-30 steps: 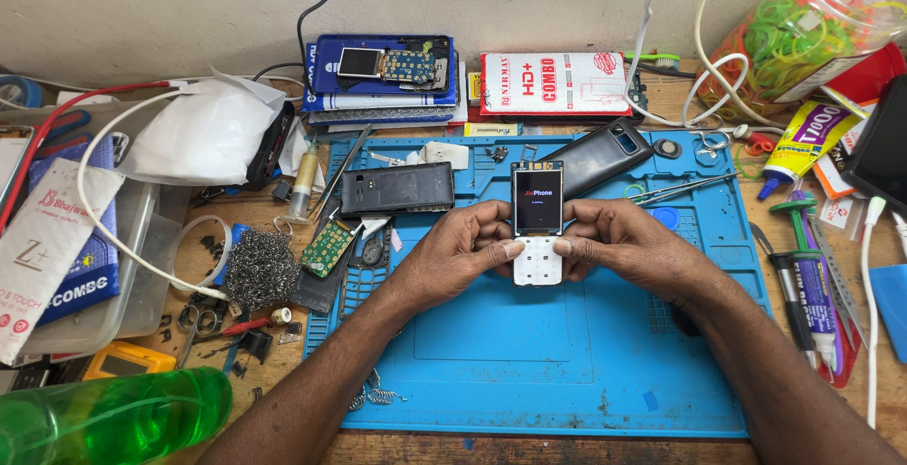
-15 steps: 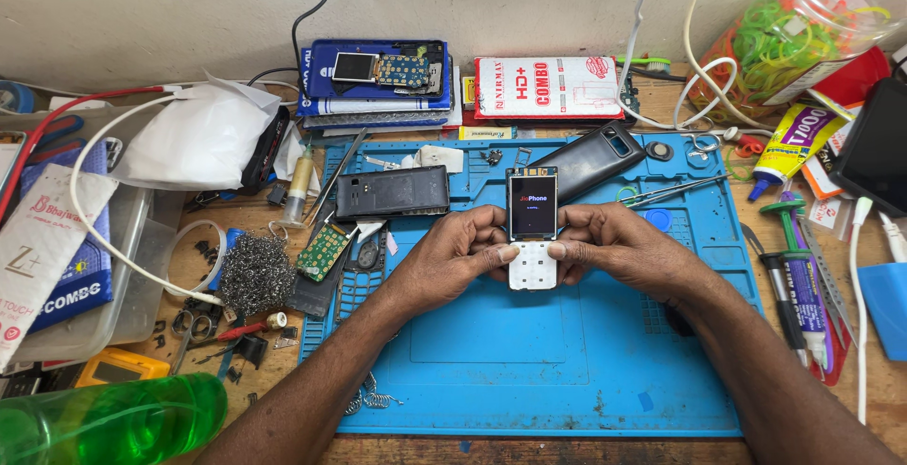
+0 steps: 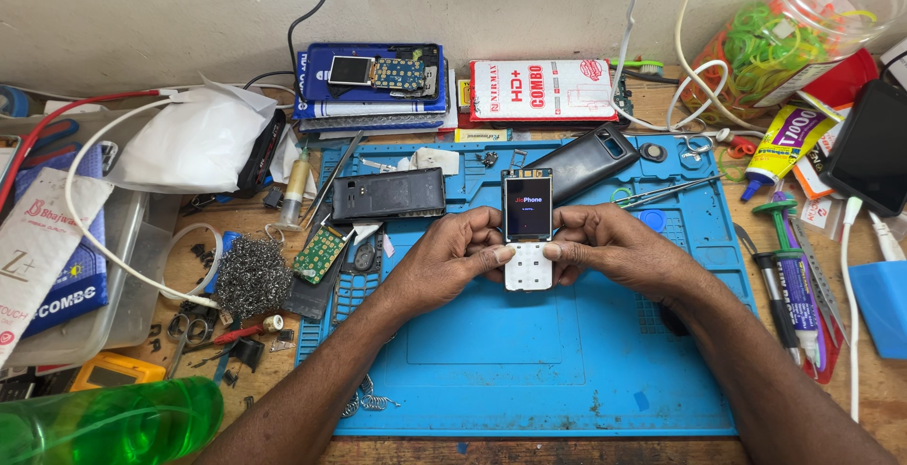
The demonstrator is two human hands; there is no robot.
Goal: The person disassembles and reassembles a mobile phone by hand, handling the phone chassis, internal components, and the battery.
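Both my hands hold a small bare keypad phone (image 3: 527, 229) upright over the blue work mat (image 3: 529, 370). Its dark screen is lit with a small logo and its white keypad sits below. My left hand (image 3: 453, 257) grips the phone's left edge, thumb on the keypad. My right hand (image 3: 614, 248) grips the right edge, thumb also on the keypad. A black phone back shell (image 3: 387, 195) lies just behind my left hand, and another black cover (image 3: 586, 161) lies behind the phone.
A green circuit board (image 3: 319, 255) and a wad of steel wool (image 3: 253, 278) lie left of the mat. Tweezers (image 3: 661, 193), a glue tube (image 3: 779, 144), screwdrivers (image 3: 789, 276), a green bottle (image 3: 104, 422), stacked boxes (image 3: 373, 87) and a jar of rubber bands (image 3: 794, 30) surround the workspace.
The phone and both hands stay in nearly the same place; the screen keeps showing its start-up logo. The view has shifted slightly.
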